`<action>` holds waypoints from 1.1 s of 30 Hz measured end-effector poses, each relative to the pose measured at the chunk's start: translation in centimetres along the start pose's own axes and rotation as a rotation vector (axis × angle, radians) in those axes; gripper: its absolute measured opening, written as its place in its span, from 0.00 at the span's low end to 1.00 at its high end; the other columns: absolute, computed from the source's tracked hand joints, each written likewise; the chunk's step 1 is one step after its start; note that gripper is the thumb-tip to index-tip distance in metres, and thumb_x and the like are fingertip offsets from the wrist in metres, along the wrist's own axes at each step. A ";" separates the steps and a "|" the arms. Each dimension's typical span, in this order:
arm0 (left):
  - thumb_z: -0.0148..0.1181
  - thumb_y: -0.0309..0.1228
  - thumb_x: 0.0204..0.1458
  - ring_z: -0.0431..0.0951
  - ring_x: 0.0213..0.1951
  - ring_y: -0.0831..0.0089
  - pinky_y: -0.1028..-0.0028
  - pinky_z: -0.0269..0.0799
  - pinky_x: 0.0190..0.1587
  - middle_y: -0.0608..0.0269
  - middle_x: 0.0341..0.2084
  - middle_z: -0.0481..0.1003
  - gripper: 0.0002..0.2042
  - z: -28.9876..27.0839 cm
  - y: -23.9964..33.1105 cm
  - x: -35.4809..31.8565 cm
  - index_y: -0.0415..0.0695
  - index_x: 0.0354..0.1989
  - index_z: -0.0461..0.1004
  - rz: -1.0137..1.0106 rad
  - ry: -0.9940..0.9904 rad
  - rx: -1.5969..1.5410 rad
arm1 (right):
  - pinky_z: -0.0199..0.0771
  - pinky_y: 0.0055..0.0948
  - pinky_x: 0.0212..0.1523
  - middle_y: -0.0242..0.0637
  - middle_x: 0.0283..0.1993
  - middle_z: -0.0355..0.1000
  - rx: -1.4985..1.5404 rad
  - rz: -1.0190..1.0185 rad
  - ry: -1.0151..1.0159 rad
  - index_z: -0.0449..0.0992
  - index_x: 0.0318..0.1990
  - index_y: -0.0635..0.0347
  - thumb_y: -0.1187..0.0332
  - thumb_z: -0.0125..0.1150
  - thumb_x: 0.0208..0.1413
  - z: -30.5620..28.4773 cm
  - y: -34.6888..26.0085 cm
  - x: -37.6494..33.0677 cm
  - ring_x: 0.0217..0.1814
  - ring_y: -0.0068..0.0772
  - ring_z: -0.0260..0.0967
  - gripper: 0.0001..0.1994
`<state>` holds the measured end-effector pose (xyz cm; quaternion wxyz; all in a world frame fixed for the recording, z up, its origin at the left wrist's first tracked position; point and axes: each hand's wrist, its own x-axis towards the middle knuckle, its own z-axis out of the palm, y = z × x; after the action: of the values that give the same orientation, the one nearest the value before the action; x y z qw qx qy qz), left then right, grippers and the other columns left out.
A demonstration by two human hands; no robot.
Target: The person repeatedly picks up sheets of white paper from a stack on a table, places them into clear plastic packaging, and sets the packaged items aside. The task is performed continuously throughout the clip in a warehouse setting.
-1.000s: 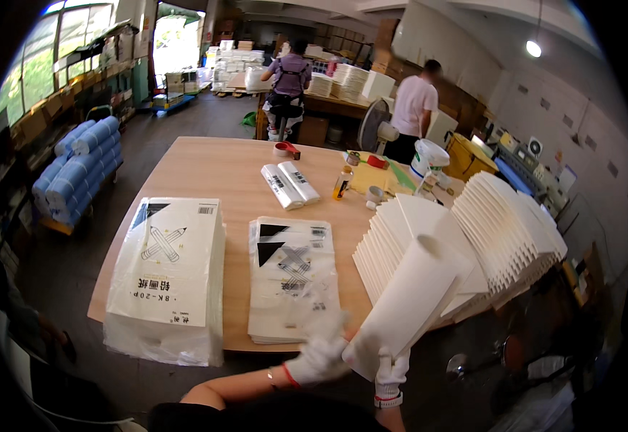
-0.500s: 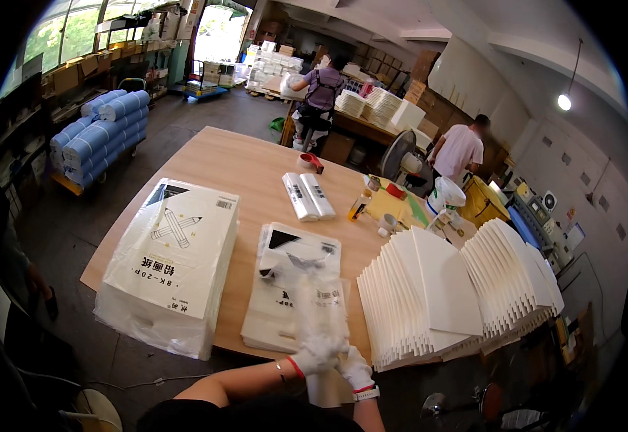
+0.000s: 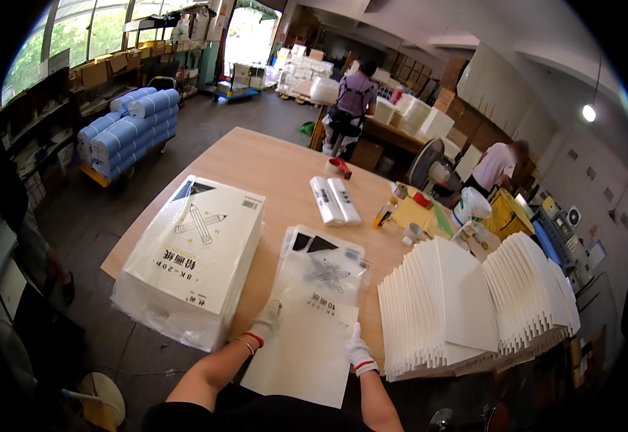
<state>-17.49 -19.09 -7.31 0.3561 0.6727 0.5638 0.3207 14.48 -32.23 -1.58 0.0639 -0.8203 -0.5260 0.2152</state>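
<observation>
A sheaf of white paper (image 3: 298, 363) lies between my white-gloved hands, its near end reaching past the table edge toward me. Its far part is under or within a clear printed plastic bag (image 3: 328, 282) with crossed pencils; I cannot tell exactly where the bag's mouth ends. My left hand (image 3: 265, 322) is closed at the left edge of paper and bag. My right hand (image 3: 359, 353) grips the right edge, thumb pointing away from me. More flat printed bags (image 3: 305, 236) lie beneath. At the left stands a tall stack of packed paper (image 3: 202, 245).
Fanned stacks of white sheets (image 3: 429, 302) stand at the right. Farther back are two white rolls (image 3: 334, 201), a red tape dispenser (image 3: 338, 168), an orange-yellow bottle (image 3: 384, 214) and a white bucket (image 3: 472, 207). A fan (image 3: 426, 163) and two people are beyond the table.
My hands have moved apart, from close together at the bag's near end to either side. The white paper now lies spread between them. The view has shifted slightly left.
</observation>
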 end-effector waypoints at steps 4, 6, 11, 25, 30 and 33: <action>0.52 0.41 0.63 0.77 0.46 0.46 0.52 0.71 0.47 0.44 0.46 0.72 0.14 -4.8 3.1 -9.6 0.45 0.49 0.69 -0.008 -0.237 0.105 | 0.73 0.61 0.44 0.61 0.43 0.78 0.024 -0.031 -0.087 0.37 0.78 0.49 0.57 0.49 0.64 -0.5 -0.4 -11.2 0.43 0.65 0.77 0.40; 0.55 0.42 0.62 0.77 0.49 0.46 0.52 0.71 0.49 0.45 0.49 0.71 0.15 -9.1 5.5 -15.5 0.46 0.50 0.70 0.004 -0.386 0.174 | 0.74 0.61 0.41 0.59 0.41 0.78 0.026 -0.057 -0.096 0.41 0.78 0.49 0.57 0.49 0.64 -0.8 -1.0 -17.0 0.40 0.64 0.77 0.38; 0.63 0.36 0.59 0.77 0.52 0.49 0.61 0.75 0.51 0.49 0.50 0.73 0.15 -11.9 2.8 -23.6 0.48 0.54 0.76 0.060 -0.620 -0.100 | 0.73 0.60 0.37 0.56 0.36 0.78 0.051 -0.075 0.003 0.46 0.76 0.48 0.57 0.50 0.64 3.1 0.1 -23.5 0.37 0.62 0.77 0.35; 0.59 0.20 0.48 0.75 0.35 0.55 0.63 0.73 0.39 0.54 0.32 0.72 0.07 -10.9 10.5 -18.5 0.43 0.34 0.71 0.421 -0.338 -0.171 | 0.78 0.41 0.44 0.44 0.46 0.78 1.171 0.102 -0.185 0.69 0.66 0.56 0.60 0.56 0.65 5.8 7.2 -22.5 0.45 0.39 0.78 0.24; 0.61 0.20 0.45 0.76 0.29 0.54 0.63 0.73 0.30 0.56 0.31 0.73 0.07 -18.2 20.9 -16.5 0.44 0.30 0.71 0.665 -0.250 -0.007 | 0.79 0.36 0.55 0.42 0.56 0.76 1.691 -0.090 -0.154 0.71 0.61 0.67 0.63 0.56 0.67 2.4 -6.0 -20.9 0.54 0.36 0.77 0.20; 0.61 0.19 0.44 0.78 0.26 0.59 0.65 0.74 0.27 0.57 0.29 0.76 0.06 -23.5 21.5 -16.3 0.44 0.26 0.71 0.813 0.051 -0.105 | 0.78 0.34 0.58 0.41 0.57 0.75 1.784 -0.146 -0.267 0.70 0.62 0.67 0.64 0.57 0.67 -1.9 -14.5 -18.0 0.57 0.36 0.75 0.21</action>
<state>-28.19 -34.81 23.00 0.2200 0.8133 0.2437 0.4803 -3.22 -41.65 10.04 0.6281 -0.3988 -0.2175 0.6318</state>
